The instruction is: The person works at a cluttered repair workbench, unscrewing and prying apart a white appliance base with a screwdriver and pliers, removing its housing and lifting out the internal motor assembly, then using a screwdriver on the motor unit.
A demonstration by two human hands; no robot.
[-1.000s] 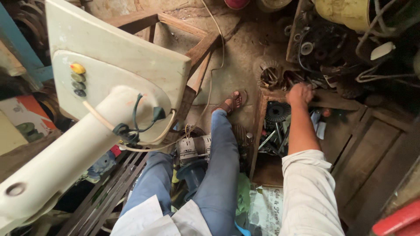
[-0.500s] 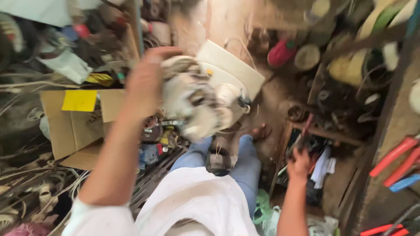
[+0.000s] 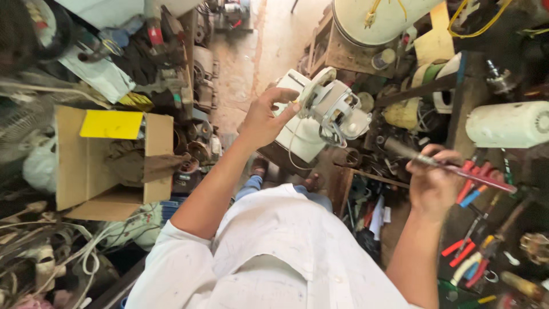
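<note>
My left hand (image 3: 265, 116) is raised at centre and grips a white electric motor assembly (image 3: 334, 109) with loose wires hanging from it. To the right, my right hand (image 3: 432, 180) is closed around a screwdriver (image 3: 457, 170) with a metal shaft and a reddish handle, held level and pointing left. The two hands are apart, and the screwdriver tip stays clear of the motor. Below them I see my white shirt and, further down, my feet in sandals on the floor.
An open cardboard box (image 3: 86, 166) with a yellow sheet stands at left among cables and machine parts. Pliers with red and blue handles (image 3: 474, 189) hang at right near a white cylinder (image 3: 506, 124). A large white drum (image 3: 380, 20) sits at the top.
The view has swung upward from the floor. My left hand has lifted the motor higher. My right hand has come up from the low shelf and now holds the screwdriver.
</note>
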